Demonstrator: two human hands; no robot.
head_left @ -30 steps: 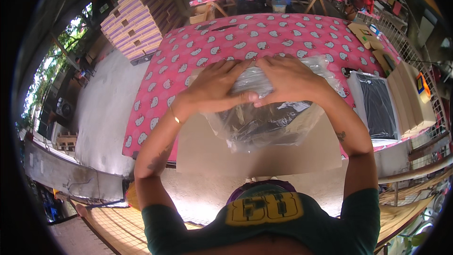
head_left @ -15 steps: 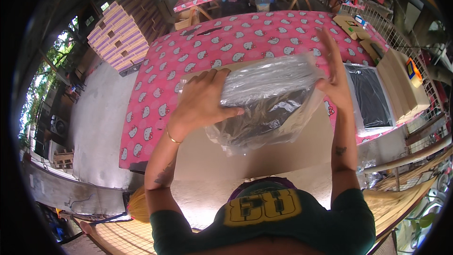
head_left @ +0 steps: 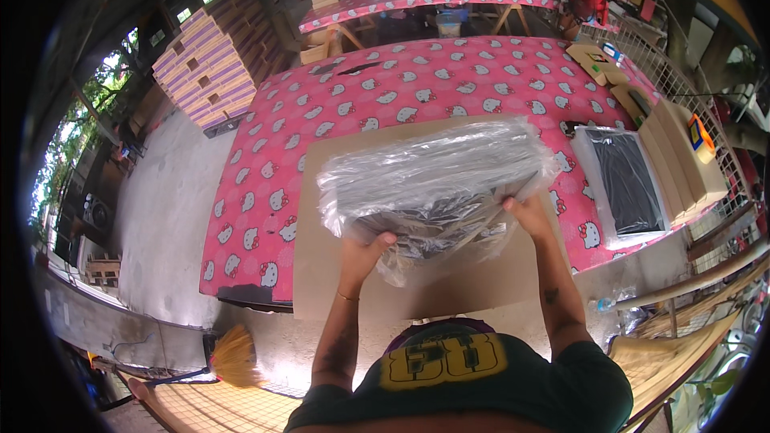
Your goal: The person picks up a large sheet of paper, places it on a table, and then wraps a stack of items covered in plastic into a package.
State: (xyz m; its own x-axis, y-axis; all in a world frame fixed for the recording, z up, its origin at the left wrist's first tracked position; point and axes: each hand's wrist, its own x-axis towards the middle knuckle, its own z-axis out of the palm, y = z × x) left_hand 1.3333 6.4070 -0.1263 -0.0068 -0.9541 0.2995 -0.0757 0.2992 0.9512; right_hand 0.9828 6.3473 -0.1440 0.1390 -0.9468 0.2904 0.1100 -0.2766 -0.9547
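A thick stack of dark flat pieces wrapped in clear plastic point(head_left: 433, 172) is in front of me above a flat brown cardboard sheet point(head_left: 449, 293). My left hand point(head_left: 367, 250) grips its near left corner, thumb on top and the fingers hidden beneath the plastic. At the near right corner my right hand point(head_left: 525, 215) holds it the same way, its fingers partly behind the film. Loose, crumpled film hangs off the near edge between my hands. What exactly the dark pieces are cannot be made out.
A pink cartoon-patterned cloth point(head_left: 385, 100) covers the table. Another plastic-wrapped black panel point(head_left: 626, 180) lies on the right, beside folded cardboard point(head_left: 682, 144) with an orange tape dispenser point(head_left: 701, 138). Stacked boxes point(head_left: 204, 72) stand far left; a broom point(head_left: 237, 357) is near left.
Both hands have moved to the near corners of the wrapped stack. My right hand, raised with fingers spread before, now grips it; my left came off the top. The film's near edge has shifted.
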